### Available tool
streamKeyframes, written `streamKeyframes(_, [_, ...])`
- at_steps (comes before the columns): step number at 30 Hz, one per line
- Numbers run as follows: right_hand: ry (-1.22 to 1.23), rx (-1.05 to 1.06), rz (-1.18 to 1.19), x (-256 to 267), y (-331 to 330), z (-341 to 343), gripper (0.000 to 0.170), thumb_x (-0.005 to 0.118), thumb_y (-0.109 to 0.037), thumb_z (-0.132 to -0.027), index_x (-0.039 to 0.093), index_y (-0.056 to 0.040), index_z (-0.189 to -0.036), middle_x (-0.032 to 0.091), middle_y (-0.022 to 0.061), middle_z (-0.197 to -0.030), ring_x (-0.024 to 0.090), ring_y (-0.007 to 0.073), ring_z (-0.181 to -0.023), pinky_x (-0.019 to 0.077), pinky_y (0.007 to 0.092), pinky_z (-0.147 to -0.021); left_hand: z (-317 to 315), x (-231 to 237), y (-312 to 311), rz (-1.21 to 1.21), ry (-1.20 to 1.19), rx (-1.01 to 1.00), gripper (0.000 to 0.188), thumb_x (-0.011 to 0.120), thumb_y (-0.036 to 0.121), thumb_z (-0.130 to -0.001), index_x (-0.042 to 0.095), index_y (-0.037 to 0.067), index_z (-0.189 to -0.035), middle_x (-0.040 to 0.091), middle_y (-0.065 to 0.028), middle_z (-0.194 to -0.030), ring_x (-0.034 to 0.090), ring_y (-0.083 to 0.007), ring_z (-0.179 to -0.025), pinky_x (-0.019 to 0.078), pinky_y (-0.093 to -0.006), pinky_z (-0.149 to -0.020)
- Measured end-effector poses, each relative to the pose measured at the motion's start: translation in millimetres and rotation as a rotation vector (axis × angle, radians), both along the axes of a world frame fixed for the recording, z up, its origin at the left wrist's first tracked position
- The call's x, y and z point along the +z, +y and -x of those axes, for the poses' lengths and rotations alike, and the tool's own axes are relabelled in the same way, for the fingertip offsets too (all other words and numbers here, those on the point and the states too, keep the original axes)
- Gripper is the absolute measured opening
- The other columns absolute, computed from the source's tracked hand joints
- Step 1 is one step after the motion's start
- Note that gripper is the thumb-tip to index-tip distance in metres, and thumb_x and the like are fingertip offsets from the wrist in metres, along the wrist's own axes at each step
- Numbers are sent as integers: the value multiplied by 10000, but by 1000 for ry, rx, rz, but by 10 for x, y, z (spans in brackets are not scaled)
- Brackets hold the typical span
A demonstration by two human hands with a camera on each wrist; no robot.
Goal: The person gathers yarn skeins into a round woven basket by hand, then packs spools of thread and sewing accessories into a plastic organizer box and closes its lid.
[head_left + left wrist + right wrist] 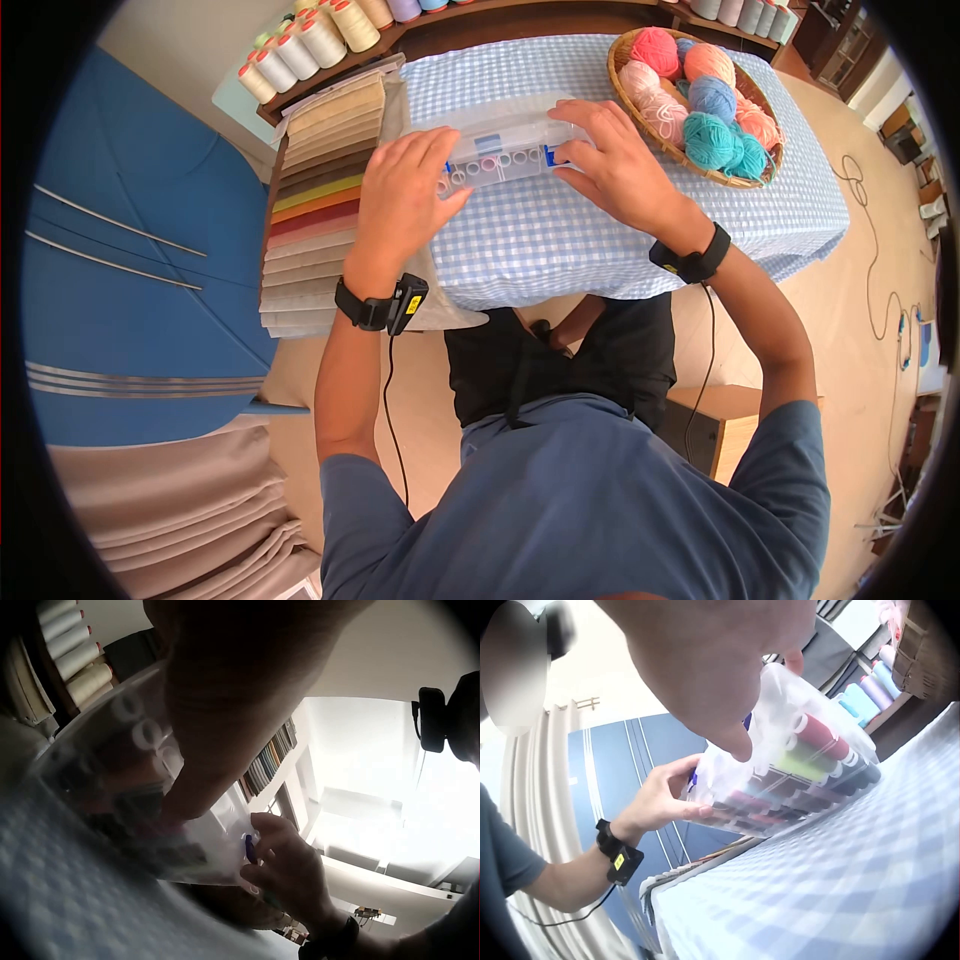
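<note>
A clear plastic case (507, 172) with blue latches, one of them a right-hand latch (553, 155), is on the blue-and-white checked cloth. Rows of thread spools (821, 739) in red, green and dark colours show through its wall in the right wrist view. My left hand (408, 190) grips the case's left end, thumb on the near side and fingers over the top. At the other end my right hand (625, 165) holds the case with bent fingers and thumb around the latch. Whether the latches are fastened cannot be told.
A wicker basket (625, 85) of yarn balls stands at the back right of the checked cloth (540, 240). Fabric swatches (315, 215) lie along the left side. Thread cones (320, 42) line a wooden shelf behind. Cords hang from both wrist cameras.
</note>
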State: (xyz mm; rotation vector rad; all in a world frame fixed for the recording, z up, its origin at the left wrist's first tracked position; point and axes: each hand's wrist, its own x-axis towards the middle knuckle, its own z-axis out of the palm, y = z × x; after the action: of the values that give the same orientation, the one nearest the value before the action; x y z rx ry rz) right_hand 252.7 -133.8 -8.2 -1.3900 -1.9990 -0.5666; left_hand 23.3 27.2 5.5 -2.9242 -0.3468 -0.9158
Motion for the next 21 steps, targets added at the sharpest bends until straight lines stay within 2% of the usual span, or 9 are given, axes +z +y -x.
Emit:
streamKeyframes(3, [56, 12, 30, -18, 28, -12, 263, 756, -58, -732, 579, -44, -926, 558, 112, -1208, 549, 351, -1097, 480, 428, -901, 17, -39, -18, -9, -5, 8, 611, 811, 171, -671, 573, 65, -1223, 623, -97, -1215, 572, -284, -1133, 422, -413, -975])
streamKeyframes(5, [151, 63, 36, -28, 52, -43, 216, 735, -89, -774, 590, -43, -927, 599, 86, -1081, 577, 284, -1044, 458, 396, -893, 50, -57, -15, -19, 1, 9, 616, 814, 160, -657, 576, 65, -1217, 620, -89, -1226, 567, -279, -1141, 418, -421, -982])
streamKeyframes(6, [151, 62, 37, -34, 66, -51, 216, 735, -89, -774, 590, -43, -927, 599, 86, -1081, 577, 284, -1044, 458, 396, -893, 56, -60, -21, -18, 0, 8, 616, 814, 160, -657, 576, 65, -1217, 620, -89, -1226, 567, -279, -1141, 418, -421, -982])
streamKeyframes(8, [578, 47, 160, -52, 92, -51, 225, 728, -86, -831, 598, -45, -1010, 623, 70, -1056, 595, 230, -1008, 482, 337, -872, 70, -65, -31, -38, -2, -28, 636, 821, 147, -634, 574, 62, -1215, 619, -81, -1232, 566, -275, -1142, 414, -428, -988])
streamKeyframes(12, [688, 50, 267, 5, 96, -11, 213, 706, -105, -872, 601, -33, -1043, 627, 54, -1033, 587, 173, -998, 475, 295, -851, 98, -120, 7, -24, -23, -43, 641, 824, 132, -620, 579, 59, -1207, 618, -78, -1239, 568, -274, -1137, 413, -429, -992])
streamKeyframes(14, [867, 114, 377, 20, 98, -3, 200, 698, -104, -879, 603, -27, -1036, 625, 45, -1041, 578, 149, -999, 460, 286, -863, 107, -127, 14, -52, -29, -59, 636, 824, 126, -616, 585, 59, -1201, 620, -79, -1237, 571, -273, -1132, 413, -427, -994])
streamKeyframes(18, [793, 94, 369, -60, 108, 2, 196, 690, -109, -879, 605, -32, -1039, 630, 64, -1039, 585, 202, -1009, 453, 320, -896, 115, -150, 53, -65, -36, -87, 636, 824, 124, -614, 589, 60, -1202, 624, -81, -1227, 576, -273, -1126, 420, -427, -990])
streamKeyframes(20, [230, 40, 87, -86, 137, -20, 307, 724, -117, -824, 602, -42, -1096, 620, 111, -1076, 572, 292, -1001, 453, 381, -902, 114, -153, 69, -24, -50, -75, 635, 825, 125, -613, 589, 60, -1199, 626, -83, -1218, 580, -275, -1118, 428, -428, -983])
streamKeyframes(21, [230, 42, 89, -71, 114, 14, 307, 724, -117, -824, 602, -42, -1096, 620, 111, -1076, 572, 292, -1001, 453, 381, -902, 122, -150, 66, -24, -51, -72, 635, 825, 125, -613, 589, 60, -1199, 626, -83, -1218, 580, -275, -1118, 428, -428, -983])
